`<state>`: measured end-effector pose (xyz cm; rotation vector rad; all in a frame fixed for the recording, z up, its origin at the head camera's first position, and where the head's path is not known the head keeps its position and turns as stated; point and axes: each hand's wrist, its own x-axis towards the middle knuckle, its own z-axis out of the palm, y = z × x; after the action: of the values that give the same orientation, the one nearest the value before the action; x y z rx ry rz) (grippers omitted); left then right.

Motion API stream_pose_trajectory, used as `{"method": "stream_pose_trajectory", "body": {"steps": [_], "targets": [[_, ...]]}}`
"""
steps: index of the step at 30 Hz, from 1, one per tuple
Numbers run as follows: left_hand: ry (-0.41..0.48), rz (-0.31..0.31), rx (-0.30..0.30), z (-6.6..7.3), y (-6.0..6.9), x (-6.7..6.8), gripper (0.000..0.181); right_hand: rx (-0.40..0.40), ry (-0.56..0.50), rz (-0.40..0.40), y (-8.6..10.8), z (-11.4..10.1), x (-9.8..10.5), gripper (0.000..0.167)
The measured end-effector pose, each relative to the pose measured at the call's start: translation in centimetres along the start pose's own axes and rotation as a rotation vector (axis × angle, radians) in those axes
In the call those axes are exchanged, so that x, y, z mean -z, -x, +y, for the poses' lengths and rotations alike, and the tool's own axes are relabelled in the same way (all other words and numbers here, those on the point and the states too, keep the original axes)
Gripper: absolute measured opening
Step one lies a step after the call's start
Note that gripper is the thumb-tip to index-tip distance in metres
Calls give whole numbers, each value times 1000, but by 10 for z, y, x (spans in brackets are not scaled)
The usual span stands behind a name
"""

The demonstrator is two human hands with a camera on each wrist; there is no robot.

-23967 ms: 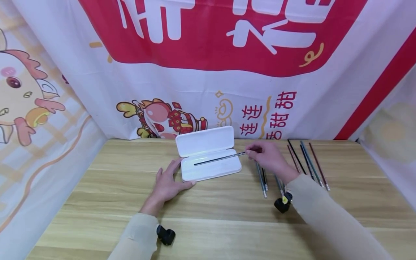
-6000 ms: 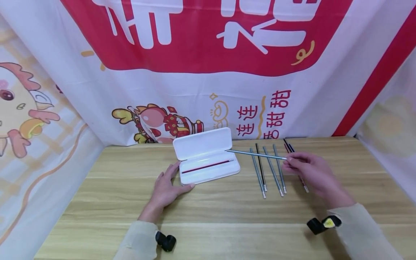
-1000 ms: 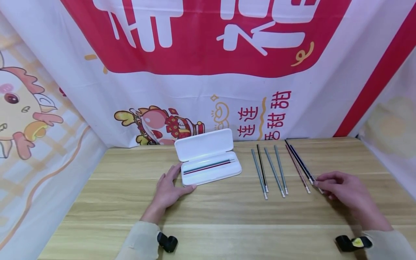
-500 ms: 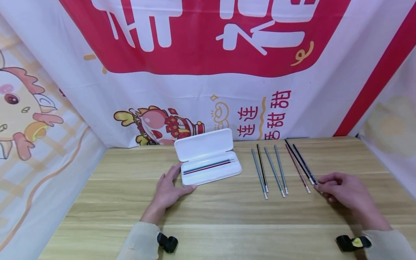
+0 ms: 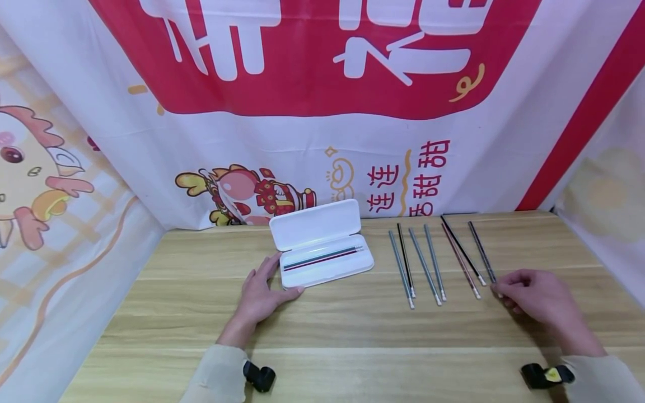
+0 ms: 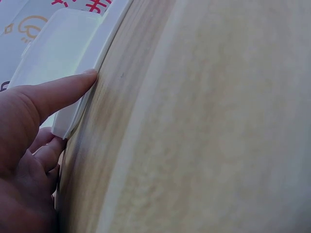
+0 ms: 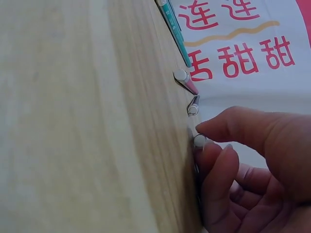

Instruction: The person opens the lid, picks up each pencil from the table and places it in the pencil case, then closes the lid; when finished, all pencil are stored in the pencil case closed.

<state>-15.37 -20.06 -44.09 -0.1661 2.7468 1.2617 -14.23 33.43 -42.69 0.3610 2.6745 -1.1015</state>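
In the head view my left hand (image 5: 261,294) holds the left end of an open white pencil case (image 5: 353,268), thumb along the front edge and fingers at the side. The left wrist view shows that thumb against the case wall (image 6: 73,114). A teal pencil (image 5: 322,257) and a red pencil (image 5: 312,261) lie side by side in the case. At the right, my right hand (image 5: 536,294) pinches a dark patterned pencil (image 5: 482,249) near its eraser end. In the right wrist view, thumb and finger close round its white eraser (image 7: 199,141).
Left of my right hand lie a black pencil (image 5: 466,252) and a reddish pencil (image 5: 461,260), their far ends close together. Farther left are several more, including a blue-grey pencil (image 5: 425,266) and another black pencil (image 5: 406,260). A printed cloth (image 5: 302,140) hangs behind the wooden table (image 5: 353,347).
Over the last second, the dark patterned pencil has shifted right, away from the black one. Earlier, the red and teal pencils came into the case. My left hand has stayed at the case.
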Motion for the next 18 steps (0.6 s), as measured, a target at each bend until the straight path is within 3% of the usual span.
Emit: {"method": "stream_pose_trajectory", "body": {"steps": [5,11,13,18], "targets": [[3,-1,2,1,0,0,100,7,-45,-8,-3,4,2,47],[-2,3,5,2,1,0,100,-7,-305,-72,-10,22,8,52],[-1,1,9,2,1,1,100,-11,-408,-109,-12,27,10,46],[4,-1,13,2,1,0,100,-23,-623,-183,-13,34,14,13]]}}
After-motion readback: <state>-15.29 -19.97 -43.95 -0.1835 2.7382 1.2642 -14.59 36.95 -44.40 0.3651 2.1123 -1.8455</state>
